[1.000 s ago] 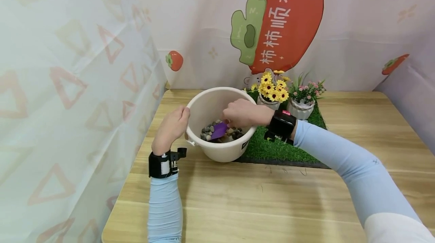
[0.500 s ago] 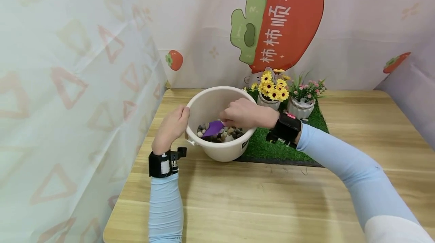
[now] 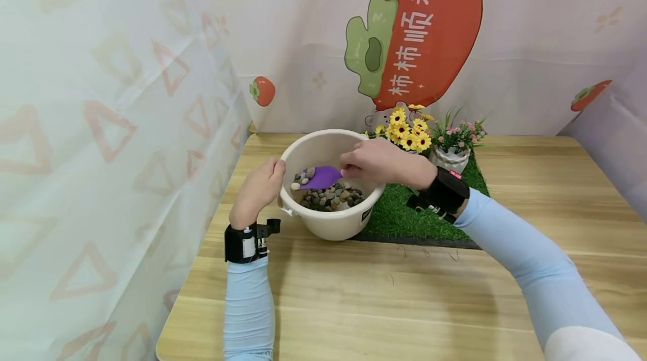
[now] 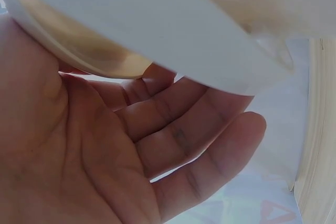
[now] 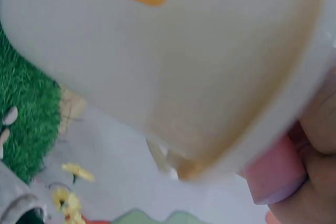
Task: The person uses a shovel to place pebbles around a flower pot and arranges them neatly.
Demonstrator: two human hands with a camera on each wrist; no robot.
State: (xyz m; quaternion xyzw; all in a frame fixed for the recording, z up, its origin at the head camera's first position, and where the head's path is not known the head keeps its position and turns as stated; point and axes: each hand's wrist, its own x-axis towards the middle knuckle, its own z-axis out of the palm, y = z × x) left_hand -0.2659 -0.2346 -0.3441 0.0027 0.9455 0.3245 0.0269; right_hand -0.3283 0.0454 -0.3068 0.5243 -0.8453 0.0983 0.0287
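Observation:
A cream plastic bucket (image 3: 331,229) stands on the table with a layer of pebbles (image 3: 328,198) at its bottom. My left hand (image 3: 256,190) grips the bucket's left rim; its fingers (image 4: 210,156) bend under the edge in the left wrist view. From over the right rim, my right hand (image 3: 386,163) holds a small purple scoop (image 3: 322,177) inside the bucket. Several pebbles lie on the blade's left end, above the layer below. The scoop's pink handle (image 5: 275,174) shows in the right wrist view, partly covered by my fingers.
A green turf mat (image 3: 414,220) lies right of the bucket, partly under my right forearm. On it stand a pot of yellow flowers (image 3: 404,131) and a white pot of pink flowers (image 3: 450,158). A patterned cloth wall (image 3: 313,63) is behind.
The scoop has moved left through the pebbles, then up, and now carries several of them. My right hand has risen and shifted a little right. My left hand stays on the rim.

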